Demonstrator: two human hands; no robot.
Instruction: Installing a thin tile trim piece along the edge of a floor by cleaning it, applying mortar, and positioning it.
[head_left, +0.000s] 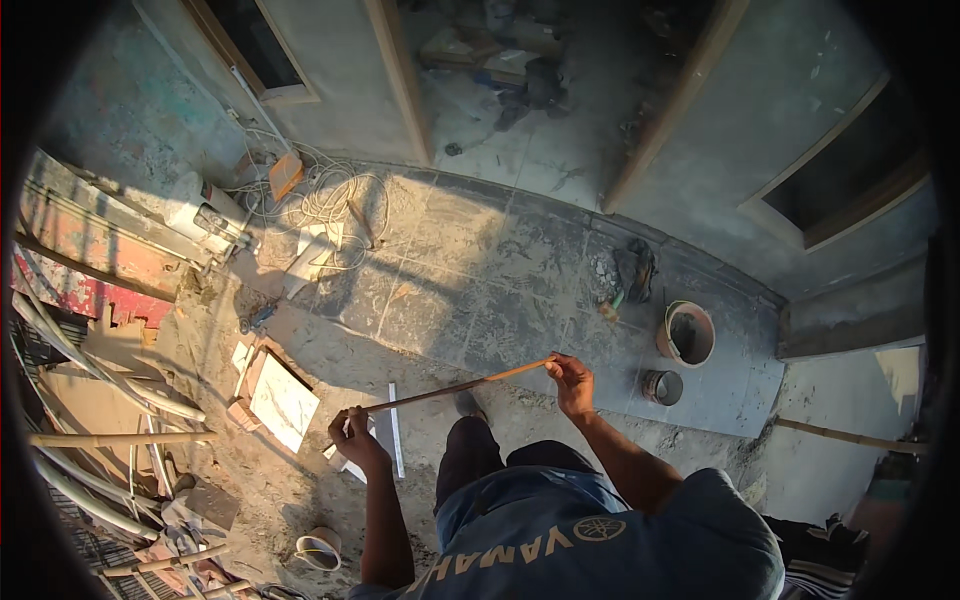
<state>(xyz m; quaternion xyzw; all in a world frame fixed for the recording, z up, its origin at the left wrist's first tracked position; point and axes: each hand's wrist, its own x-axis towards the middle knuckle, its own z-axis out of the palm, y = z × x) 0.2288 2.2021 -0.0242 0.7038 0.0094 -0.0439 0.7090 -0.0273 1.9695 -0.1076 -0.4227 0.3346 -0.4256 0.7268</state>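
Note:
A long, thin brown rod point(462, 386) stretches between my two hands, rising slightly toward the right. My left hand point(360, 440) is closed around its left end. At the other end, the fingers of my right hand point(573, 386) pinch the tip. Whether the rod is wood or rusty metal is hard to tell. Just below it, near my left hand, a pale straight strip point(397, 432) lies on the dusty ground. A white marbled tile point(284, 400) rests left of my left hand, over some reddish bricks point(243, 413).
A pinkish bucket point(709, 336) and a smaller dark pail point(662, 387) stand on the grey tiled floor at right. Tangled cable point(345, 205) lies far left. Bamboo poles point(120, 438) and pale pipes point(75, 350) crowd the left edge. A small white bucket point(318, 550) stands lower left.

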